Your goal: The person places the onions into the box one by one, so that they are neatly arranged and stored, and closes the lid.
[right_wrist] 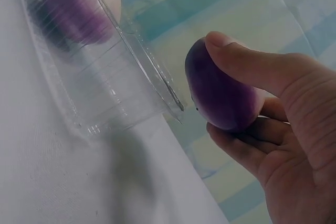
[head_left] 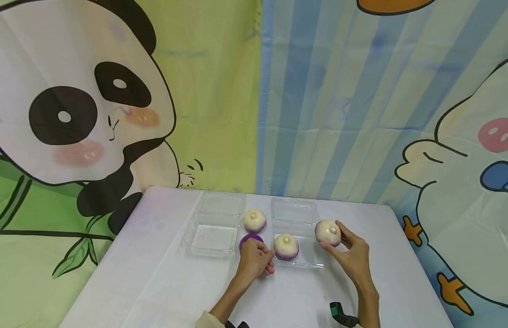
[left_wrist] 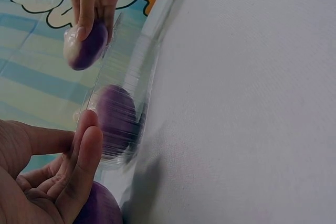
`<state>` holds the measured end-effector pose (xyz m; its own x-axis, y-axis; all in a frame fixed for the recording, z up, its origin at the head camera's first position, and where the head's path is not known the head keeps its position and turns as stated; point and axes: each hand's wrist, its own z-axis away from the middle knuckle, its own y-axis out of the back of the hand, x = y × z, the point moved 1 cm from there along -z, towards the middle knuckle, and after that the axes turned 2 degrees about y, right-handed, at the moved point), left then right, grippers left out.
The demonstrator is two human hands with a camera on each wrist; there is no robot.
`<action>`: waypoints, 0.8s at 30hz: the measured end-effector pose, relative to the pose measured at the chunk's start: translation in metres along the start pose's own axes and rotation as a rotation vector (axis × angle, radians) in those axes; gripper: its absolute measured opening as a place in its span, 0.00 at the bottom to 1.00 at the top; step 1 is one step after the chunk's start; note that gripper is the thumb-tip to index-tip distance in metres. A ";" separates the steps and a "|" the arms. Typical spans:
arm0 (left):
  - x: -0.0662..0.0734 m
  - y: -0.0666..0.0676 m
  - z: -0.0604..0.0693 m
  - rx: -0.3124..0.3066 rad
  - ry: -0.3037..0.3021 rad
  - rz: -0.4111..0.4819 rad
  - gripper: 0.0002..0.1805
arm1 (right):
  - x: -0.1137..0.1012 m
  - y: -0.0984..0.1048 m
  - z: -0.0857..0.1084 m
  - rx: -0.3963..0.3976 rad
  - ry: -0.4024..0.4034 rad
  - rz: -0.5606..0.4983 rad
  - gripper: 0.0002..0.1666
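Note:
My right hand [head_left: 352, 253] grips a purple-and-white onion [head_left: 327, 233] between thumb and fingers, raised by the right side of a clear plastic clamshell box [head_left: 313, 255]. Inside that box, on its left, sits another such onion [head_left: 286, 246]. At the box's left edge my left hand [head_left: 255, 260] pinches the rim with thumb and fingers, as the left wrist view shows. Partly hidden behind this hand is a round purple thing [head_left: 251, 238], likely an onion with its purple side up. Another onion [head_left: 254, 221] stands between the two boxes.
A second open clamshell box [head_left: 213, 238] lies on the left of the white table [head_left: 164, 282], its lid folded back. The right box's lid [head_left: 295, 211] also lies back. Behind the table hangs a printed cloth [head_left: 221, 91] with cartoon animals.

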<state>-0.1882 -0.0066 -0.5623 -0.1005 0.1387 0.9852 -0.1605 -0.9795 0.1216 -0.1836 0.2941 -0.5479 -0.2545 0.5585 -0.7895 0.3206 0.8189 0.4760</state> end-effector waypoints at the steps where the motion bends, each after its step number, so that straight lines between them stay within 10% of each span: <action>1: 0.000 0.000 0.000 0.000 0.000 0.000 0.12 | -0.001 0.000 0.000 -0.003 0.007 -0.009 0.50; 24: 0.001 0.000 0.001 0.005 -0.005 -0.004 0.12 | -0.008 -0.009 0.003 -0.091 0.021 -0.005 0.49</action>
<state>-0.1875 -0.0065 -0.5611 -0.0951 0.1418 0.9853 -0.1557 -0.9797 0.1259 -0.1822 0.2818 -0.5475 -0.2758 0.5560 -0.7841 0.2348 0.8300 0.5060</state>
